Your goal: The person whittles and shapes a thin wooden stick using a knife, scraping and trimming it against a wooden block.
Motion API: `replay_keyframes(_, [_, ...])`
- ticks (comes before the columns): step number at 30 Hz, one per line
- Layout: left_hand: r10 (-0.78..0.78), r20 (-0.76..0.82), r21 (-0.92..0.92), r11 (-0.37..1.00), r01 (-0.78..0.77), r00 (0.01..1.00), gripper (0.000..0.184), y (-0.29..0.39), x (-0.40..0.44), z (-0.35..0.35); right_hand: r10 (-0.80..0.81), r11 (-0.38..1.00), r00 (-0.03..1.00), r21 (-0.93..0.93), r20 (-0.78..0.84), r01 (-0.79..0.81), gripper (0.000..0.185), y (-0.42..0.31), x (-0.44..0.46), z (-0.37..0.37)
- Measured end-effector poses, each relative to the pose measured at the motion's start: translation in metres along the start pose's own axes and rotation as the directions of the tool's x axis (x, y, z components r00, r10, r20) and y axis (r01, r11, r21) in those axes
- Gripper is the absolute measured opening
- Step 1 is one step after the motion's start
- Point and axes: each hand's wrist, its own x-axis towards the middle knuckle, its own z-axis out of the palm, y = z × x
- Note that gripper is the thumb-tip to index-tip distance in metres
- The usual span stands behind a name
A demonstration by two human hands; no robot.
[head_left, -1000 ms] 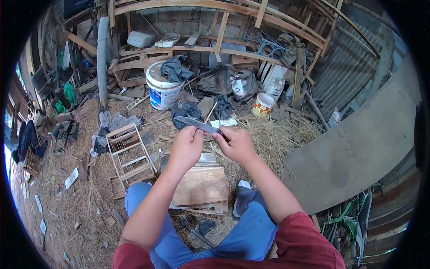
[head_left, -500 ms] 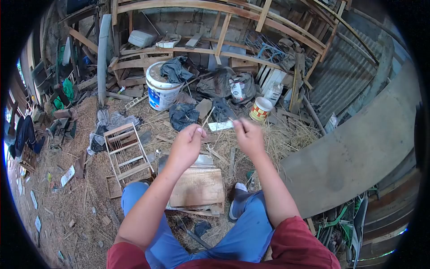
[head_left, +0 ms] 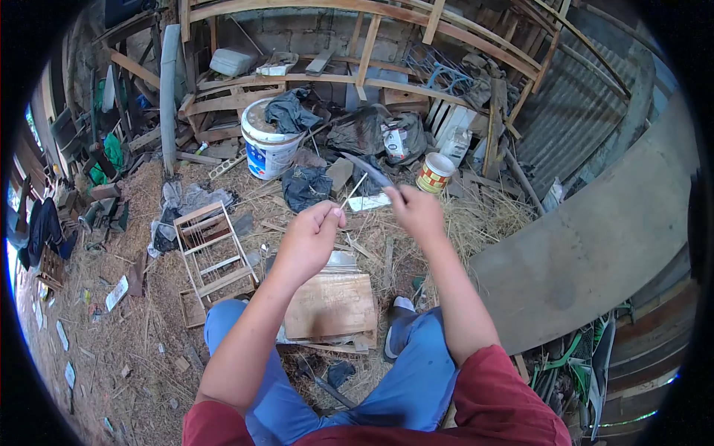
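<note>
My left hand [head_left: 307,236] is closed on a thin pale stick [head_left: 355,191], which looks like a bamboo or wood sliver and points up and to the right. My right hand [head_left: 419,214] is closed on a knife [head_left: 369,170]; its handle is hidden in my fist, and the motion-blurred blade points up and left past the stick's tip. Whether blade and stick touch, I cannot tell. Below both hands, between my legs, lies a flat wooden board [head_left: 332,306] on a low stack.
A slatted wooden frame [head_left: 217,254] lies to the left. Ahead are a white bucket [head_left: 271,152], a smaller yellow-red bucket [head_left: 435,174] and black plastic bags [head_left: 306,189]. A large grey sheet [head_left: 587,253] fills the right side. Straw and wood shavings cover the ground.
The knife blade has swung up into plain view, and my right hand has moved slightly right and turned. My left hand stays nearly in place with the stick.
</note>
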Motion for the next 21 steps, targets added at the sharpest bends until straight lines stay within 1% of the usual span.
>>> replay_keyframes(2, [0.002,-0.002,-0.016,1.0,-0.002,1.0,0.024,0.008,-0.006,0.003,0.123,0.992,0.99,0.009,-0.073,-0.122,0.041,0.024,0.006,-0.013])
replay_keyframes(3, [0.004,-0.025,-0.035,0.999,-0.005,1.0,0.025,0.01,-0.005,0.003,0.111,0.994,0.991,0.004,-0.077,-0.111,0.041,0.018,0.005,-0.013])
replay_keyframes(5, [0.01,-0.04,-0.065,0.998,-0.012,0.999,0.025,-0.006,0.001,0.003,0.118,0.964,0.989,0.249,-0.091,-0.093,0.04,-0.008,-0.008,-0.011])
replay_keyframes(6, [0.008,-0.033,-0.082,0.997,-0.011,0.999,0.026,-0.012,0.003,0.004,0.119,0.965,0.989,0.244,-0.085,-0.095,0.04,-0.02,-0.014,-0.011])
replay_keyframes(8, [-0.003,-0.051,-0.067,0.998,-0.001,0.999,0.026,-0.011,0.003,0.004,-0.062,0.985,0.998,0.164,0.029,0.056,0.038,-0.042,-0.025,-0.007])
replay_keyframes(9, [-0.005,-0.077,-0.048,0.999,0.002,0.997,0.027,-0.01,0.004,0.004,-0.06,0.985,0.998,0.166,0.032,0.053,0.038,-0.046,-0.027,-0.005])
replay_keyframes(11, [-0.019,-0.083,-0.048,0.999,0.015,0.996,0.026,-0.012,0.004,0.004,-0.227,0.972,0.971,0.072,0.077,0.222,0.036,-0.051,-0.03,0.001])
replay_keyframes(12, [-0.029,-0.091,-0.053,0.998,0.024,0.995,0.026,-0.013,0.003,0.004,-0.228,0.972,0.97,0.077,0.081,0.222,0.036,-0.053,-0.031,0.002])
replay_keyframes(14, [-0.035,-0.079,-0.036,0.999,0.032,0.996,0.025,-0.017,0.003,0.004,-0.34,0.94,0.938,0.043,0.073,0.337,0.036,-0.054,-0.029,0.001])
replay_keyframes(16, [-0.033,-0.058,-0.018,0.999,0.032,0.998,0.025,-0.015,0.005,0.004,-0.358,0.934,0.931,0.03,0.071,0.357,0.035,-0.052,-0.026,0.001])
replay_keyframes(19, [-0.075,-0.029,-0.014,0.997,0.075,0.997,0.024,-0.01,0.003,0.003,-0.389,0.921,0.92,0.005,0.049,0.389,0.037,-0.049,-0.025,-0.005])
replay_keyframes(21, [0.033,-0.004,-0.08,0.996,-0.034,0.999,0.023,-0.008,0.003,0.001,-0.406,0.914,0.914,-0.002,0.026,0.406,0.038,-0.04,-0.015,-0.01])
